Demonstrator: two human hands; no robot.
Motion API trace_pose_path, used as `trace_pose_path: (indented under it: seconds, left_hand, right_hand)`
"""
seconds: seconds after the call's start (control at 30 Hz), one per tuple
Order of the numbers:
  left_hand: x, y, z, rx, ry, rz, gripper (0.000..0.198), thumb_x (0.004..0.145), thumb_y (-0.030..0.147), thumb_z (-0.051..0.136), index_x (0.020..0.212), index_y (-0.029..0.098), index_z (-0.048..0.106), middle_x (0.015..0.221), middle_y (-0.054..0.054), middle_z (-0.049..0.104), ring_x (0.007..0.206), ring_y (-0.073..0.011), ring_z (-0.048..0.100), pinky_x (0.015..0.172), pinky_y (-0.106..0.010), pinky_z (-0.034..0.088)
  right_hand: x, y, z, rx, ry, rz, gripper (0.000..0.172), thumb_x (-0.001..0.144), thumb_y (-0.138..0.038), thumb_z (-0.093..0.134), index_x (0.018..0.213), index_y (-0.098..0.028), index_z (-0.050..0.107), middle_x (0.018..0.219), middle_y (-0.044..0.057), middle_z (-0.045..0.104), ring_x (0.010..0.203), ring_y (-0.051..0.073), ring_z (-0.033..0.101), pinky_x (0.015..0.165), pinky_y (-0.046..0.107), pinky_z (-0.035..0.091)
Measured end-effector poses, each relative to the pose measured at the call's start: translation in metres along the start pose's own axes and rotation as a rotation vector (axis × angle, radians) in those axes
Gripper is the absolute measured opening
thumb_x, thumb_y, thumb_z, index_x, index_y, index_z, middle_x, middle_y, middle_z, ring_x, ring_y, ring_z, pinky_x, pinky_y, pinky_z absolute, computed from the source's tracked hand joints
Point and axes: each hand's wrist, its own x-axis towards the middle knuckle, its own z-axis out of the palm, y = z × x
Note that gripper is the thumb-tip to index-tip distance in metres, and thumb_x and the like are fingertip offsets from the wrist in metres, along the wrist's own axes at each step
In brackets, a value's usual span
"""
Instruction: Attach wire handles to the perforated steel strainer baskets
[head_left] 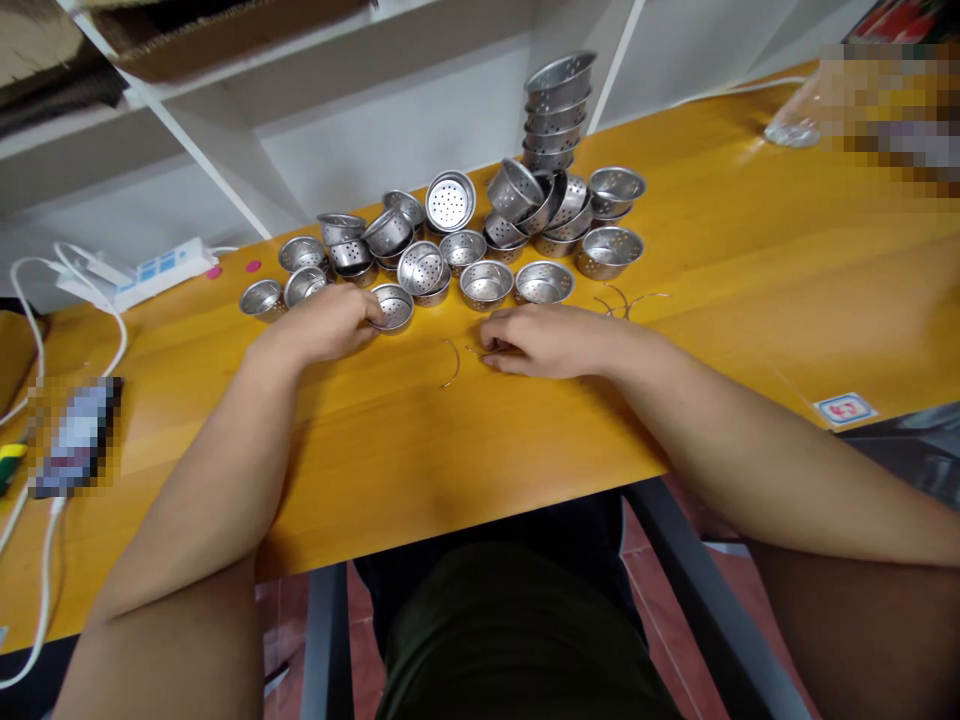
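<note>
My left hand [337,322] has its fingers closed on the rim of a small perforated metal cup [395,312] standing on the table. My right hand [536,340] is curled in a pinch just above the tabletop, and a short end of thin wire [472,351] shows at its fingertips. Between the hands lies a separate curved wire [454,365]. Several more curved wires [624,303] rest behind my right wrist. Beyond both hands is a crowd of perforated metal cups [486,286], some upright, some tipped over one another.
A tall nested stack of cups [559,110] rises at the back against the white shelf [360,130]. On the left are a white power strip [165,270], cables and a blurred phone [79,440]. A clear plastic bag [795,130] lies back right; a small label [845,409] sticks near the table's edge.
</note>
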Motion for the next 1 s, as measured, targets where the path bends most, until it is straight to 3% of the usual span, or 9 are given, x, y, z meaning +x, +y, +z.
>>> trace_pose_path:
  seconds: [0.17, 0.3, 0.43, 0.57, 0.63, 0.7, 0.77, 0.83, 1.0]
  left_hand:
    - [0.001, 0.004, -0.010, 0.066, -0.017, 0.112, 0.029, 0.110, 0.020, 0.070, 0.119, 0.027, 0.097, 0.135, -0.010, 0.095, 0.135, -0.0352, 0.082, 0.129, -0.054, 0.063]
    - [-0.002, 0.008, -0.019, 0.012, -0.014, 0.072, 0.010, 0.106, 0.033, 0.086, 0.103, 0.025, 0.092, 0.124, -0.009, 0.088, 0.131, -0.0351, 0.078, 0.121, -0.050, 0.063]
    - [-0.009, 0.018, -0.028, -0.006, 0.025, 0.038, 0.038, 0.102, 0.054, 0.097, 0.088, 0.024, 0.078, 0.107, -0.006, 0.078, 0.111, -0.0306, 0.074, 0.107, -0.045, 0.060]
    - [-0.014, 0.035, -0.034, -0.131, 0.149, 0.101, 0.039, 0.103, 0.053, 0.096, 0.089, 0.025, 0.072, 0.113, -0.005, 0.076, 0.111, -0.0287, 0.075, 0.108, -0.046, 0.062]
    - [-0.013, 0.043, -0.033, -0.201, 0.265, 0.161, 0.036, 0.102, 0.052, 0.098, 0.097, 0.025, 0.075, 0.129, -0.008, 0.078, 0.121, -0.0321, 0.078, 0.114, -0.051, 0.066]
    - [-0.010, 0.047, -0.029, -0.258, 0.371, 0.204, 0.045, 0.098, 0.056, 0.106, 0.120, 0.027, 0.080, 0.152, -0.012, 0.077, 0.142, -0.0404, 0.078, 0.126, -0.061, 0.068]
    - [-0.005, 0.049, -0.024, -0.315, 0.446, 0.258, 0.083, 0.091, 0.065, 0.114, 0.156, 0.032, 0.075, 0.173, -0.015, 0.072, 0.162, -0.0477, 0.072, 0.137, -0.069, 0.067]
    - [-0.002, 0.050, -0.018, -0.369, 0.475, 0.331, 0.112, 0.089, 0.071, 0.117, 0.180, 0.036, 0.061, 0.184, -0.015, 0.069, 0.170, -0.0488, 0.069, 0.145, -0.073, 0.064]
    - [0.005, 0.056, 0.005, -0.465, 0.503, 0.275, 0.095, 0.103, 0.081, 0.104, 0.176, 0.033, 0.067, 0.179, -0.013, 0.076, 0.171, -0.0462, 0.074, 0.150, -0.071, 0.063]
  right_hand:
    - [0.000, 0.003, 0.000, 0.023, 0.018, -0.015, 0.017, 0.122, -0.024, 0.077, 0.106, -0.022, 0.071, 0.114, 0.009, 0.081, 0.092, 0.023, 0.064, 0.081, 0.036, 0.038]
    - [0.001, 0.004, 0.000, 0.030, 0.018, -0.009, 0.011, 0.117, -0.017, 0.080, 0.108, -0.021, 0.076, 0.119, 0.011, 0.085, 0.098, 0.024, 0.069, 0.085, 0.036, 0.042]
    - [0.001, 0.002, 0.000, -0.027, 0.004, 0.017, 0.016, 0.116, -0.010, 0.073, 0.108, -0.020, 0.083, 0.119, 0.011, 0.088, 0.100, 0.025, 0.072, 0.086, 0.037, 0.043]
    - [-0.004, -0.009, -0.003, -0.149, -0.022, 0.079, 0.016, 0.115, -0.014, 0.074, 0.110, -0.018, 0.089, 0.118, 0.014, 0.091, 0.094, 0.025, 0.073, 0.080, 0.038, 0.038]
    - [-0.009, -0.017, -0.006, -0.193, -0.040, 0.104, 0.017, 0.114, -0.014, 0.074, 0.113, -0.016, 0.091, 0.118, 0.016, 0.093, 0.092, 0.026, 0.074, 0.078, 0.038, 0.037]
    - [-0.013, -0.024, -0.009, -0.241, -0.072, 0.115, 0.019, 0.115, -0.013, 0.074, 0.116, -0.013, 0.093, 0.118, 0.019, 0.094, 0.090, 0.027, 0.076, 0.076, 0.039, 0.035]
    - [-0.015, -0.030, -0.009, -0.299, -0.093, 0.102, 0.022, 0.116, -0.012, 0.072, 0.117, -0.013, 0.094, 0.121, 0.021, 0.096, 0.090, 0.028, 0.078, 0.075, 0.040, 0.033]
    - [-0.014, -0.033, -0.008, -0.352, -0.100, 0.074, 0.026, 0.118, -0.009, 0.070, 0.121, -0.012, 0.096, 0.126, 0.022, 0.096, 0.093, 0.030, 0.081, 0.075, 0.040, 0.031]
    - [-0.007, -0.034, -0.002, -0.394, -0.128, 0.014, 0.027, 0.120, -0.013, 0.074, 0.137, -0.009, 0.095, 0.135, 0.026, 0.095, 0.110, 0.035, 0.087, 0.074, 0.042, 0.026]
